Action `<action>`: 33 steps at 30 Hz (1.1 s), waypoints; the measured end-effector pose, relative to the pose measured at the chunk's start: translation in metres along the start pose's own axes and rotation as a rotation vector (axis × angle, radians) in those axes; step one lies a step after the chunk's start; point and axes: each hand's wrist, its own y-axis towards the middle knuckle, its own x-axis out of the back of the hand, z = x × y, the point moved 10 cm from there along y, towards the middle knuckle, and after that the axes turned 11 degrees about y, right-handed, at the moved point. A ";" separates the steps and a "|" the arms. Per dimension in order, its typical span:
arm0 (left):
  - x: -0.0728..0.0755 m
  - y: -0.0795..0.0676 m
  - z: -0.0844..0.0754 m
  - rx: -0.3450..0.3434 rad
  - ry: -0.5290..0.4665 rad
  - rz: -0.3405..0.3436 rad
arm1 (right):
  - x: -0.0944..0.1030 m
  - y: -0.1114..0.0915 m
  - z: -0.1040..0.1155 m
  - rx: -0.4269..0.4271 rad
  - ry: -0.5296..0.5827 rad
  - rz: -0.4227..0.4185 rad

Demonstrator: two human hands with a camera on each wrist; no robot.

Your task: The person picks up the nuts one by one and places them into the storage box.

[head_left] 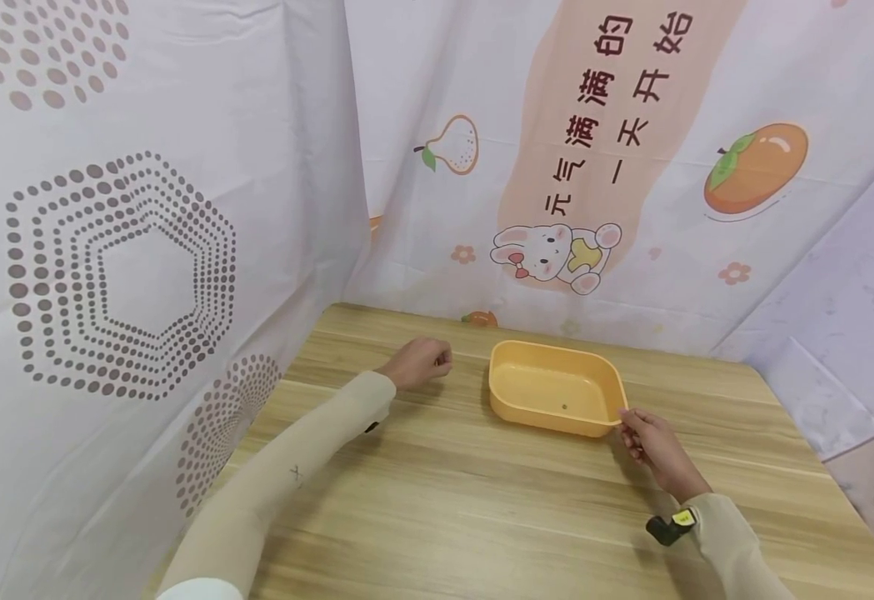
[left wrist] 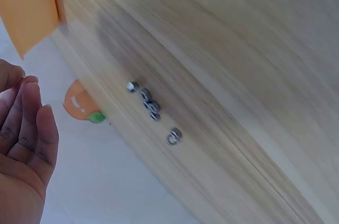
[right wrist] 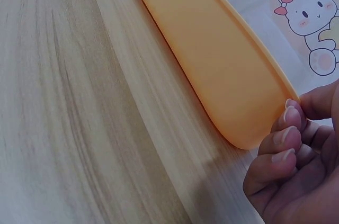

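Note:
A shallow yellow-orange plastic tray (head_left: 515, 411) sits on the table, with one tiny dark piece (head_left: 564, 407) on its floor. At the tray's near right corner, my right hand (head_left: 656, 450) pinches the rim between thumb and fingertips, the other fingers curled below. My left hand (head_left: 417, 363) is held left of the tray, apart from it. In the left wrist view its thumb and fingertips (left wrist: 32, 80) meet, with nothing showing between them. Several small shiny metal nuts (left wrist: 153, 107) lie in a loose row on the wood beside that hand; the head view does not show them.
The wood-grain table (head_left: 437, 517) ends at a white printed curtain (head_left: 422, 250) behind the tray. Another white curtain (head_left: 144, 467) with dotted patterns hangs close along the left arm. A dark wrist device (head_left: 669, 527) with a yellow label sits on the right cuff.

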 end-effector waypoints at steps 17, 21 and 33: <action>-0.007 0.014 -0.031 -0.073 -0.025 -0.002 | -0.001 0.001 -0.001 -0.007 -0.001 -0.001; -0.006 0.014 -0.036 -0.064 -0.027 0.007 | 0.000 0.000 -0.002 -0.002 -0.004 -0.003; -0.009 0.021 -0.048 -0.068 -0.026 0.040 | 0.001 0.001 -0.001 -0.008 0.010 -0.011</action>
